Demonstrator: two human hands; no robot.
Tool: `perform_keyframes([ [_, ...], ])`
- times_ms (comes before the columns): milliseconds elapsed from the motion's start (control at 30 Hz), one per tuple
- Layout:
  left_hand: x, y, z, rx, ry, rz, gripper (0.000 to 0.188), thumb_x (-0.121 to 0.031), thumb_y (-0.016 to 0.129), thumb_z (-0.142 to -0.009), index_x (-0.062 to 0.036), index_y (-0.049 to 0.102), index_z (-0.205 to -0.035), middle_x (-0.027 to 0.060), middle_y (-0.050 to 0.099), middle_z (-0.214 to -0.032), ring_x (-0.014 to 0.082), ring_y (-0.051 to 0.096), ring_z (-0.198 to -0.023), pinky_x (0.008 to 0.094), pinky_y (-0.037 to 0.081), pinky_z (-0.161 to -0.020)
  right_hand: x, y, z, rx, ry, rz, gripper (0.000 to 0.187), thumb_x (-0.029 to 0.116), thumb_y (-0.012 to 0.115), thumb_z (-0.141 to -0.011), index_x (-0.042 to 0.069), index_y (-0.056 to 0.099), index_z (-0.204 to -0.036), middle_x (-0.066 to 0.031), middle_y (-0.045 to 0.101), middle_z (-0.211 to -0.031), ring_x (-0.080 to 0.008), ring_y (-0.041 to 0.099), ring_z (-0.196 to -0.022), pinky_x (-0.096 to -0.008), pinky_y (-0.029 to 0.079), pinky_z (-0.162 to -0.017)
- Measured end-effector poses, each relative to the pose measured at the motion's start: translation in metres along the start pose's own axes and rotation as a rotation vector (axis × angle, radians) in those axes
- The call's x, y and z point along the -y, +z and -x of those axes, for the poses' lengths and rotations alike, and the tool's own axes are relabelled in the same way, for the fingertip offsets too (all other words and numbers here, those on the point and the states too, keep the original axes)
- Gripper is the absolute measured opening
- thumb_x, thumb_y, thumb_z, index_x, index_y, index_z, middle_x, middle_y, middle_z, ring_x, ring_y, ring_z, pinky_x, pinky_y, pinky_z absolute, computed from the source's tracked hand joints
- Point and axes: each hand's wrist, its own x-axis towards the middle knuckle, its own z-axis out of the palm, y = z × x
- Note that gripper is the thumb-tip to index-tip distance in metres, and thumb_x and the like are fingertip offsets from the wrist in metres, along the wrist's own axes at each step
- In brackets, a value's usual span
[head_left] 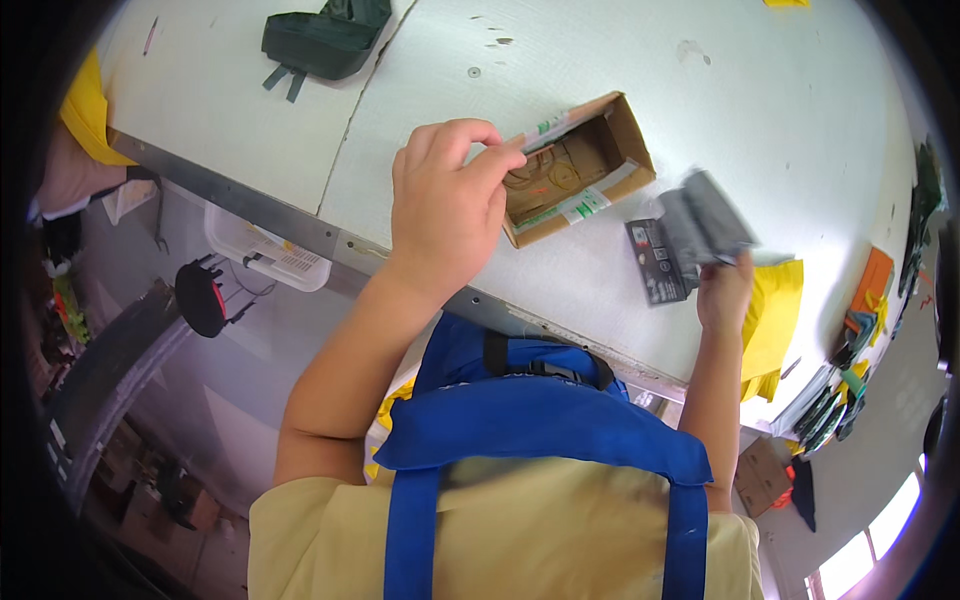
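My left hand (447,200) is raised over the near left end of an open cardboard box (628,150). Its thumb and index finger are pinched together at the box's edge; whatever is between them, if anything, is hidden. Several thin rubber bands (560,170) lie inside the box, and green-and-white tape runs along its rims. My right hand (725,292) is closed on the near end of a dark grey folded packet (705,220), blurred by motion. Beside and partly under that packet is a black printed card (655,262), close to the box's right end.
A dark green folded bag (320,42) with straps lies at the far left of the white table (800,130). Yellow cloth or bags (775,320) hang at the right edge. Below the table's left edge are a white plastic basket (270,250) and a round black-and-red object (203,300).
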Motion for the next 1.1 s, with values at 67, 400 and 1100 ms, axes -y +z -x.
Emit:
perform_keyframes([
  [67,-0.009,-0.003,-0.009,0.143,0.092,-0.138,0.022,0.001,0.060,-0.074,-0.0075,0.066,-0.093,0.0040,0.056,-0.095,0.0237,0.052,-0.091,0.0361,0.040,-0.079,-0.007,-0.008,0.007,0.113,-0.255,0.599,0.052,-0.014,0.038,-0.077,0.003,0.054,-0.123,-0.0107,0.058,-0.112,-0.0189,0.055,-0.103,-0.0296,0.042,-0.093],
  [400,-0.043,0.039,-0.058,1.047,0.173,-0.569,0.017,-0.006,0.063,-0.073,0.0003,0.065,-0.089,0.0154,0.058,-0.099,0.0316,0.065,-0.077,0.0395,0.053,-0.067,-0.002,-0.025,0.027,0.138,-0.298,0.422,0.036,-0.009,0.040,-0.083,0.002,0.061,-0.111,-0.0087,0.061,-0.096,-0.0144,0.060,-0.086,-0.0261,0.046,-0.078],
  [1100,-0.051,-0.012,-0.043,0.226,-0.463,0.943,0.014,0.005,0.056,-0.085,0.0022,0.060,-0.098,0.0085,0.065,-0.093,0.0144,0.063,-0.089,0.0254,0.050,-0.079,0.049,0.085,0.045,0.428,-0.430,0.138,0.028,0.006,0.065,-0.083,0.001,0.058,-0.109,-0.0078,0.062,-0.091,-0.0125,0.058,-0.076,-0.0256,0.049,-0.068],
])
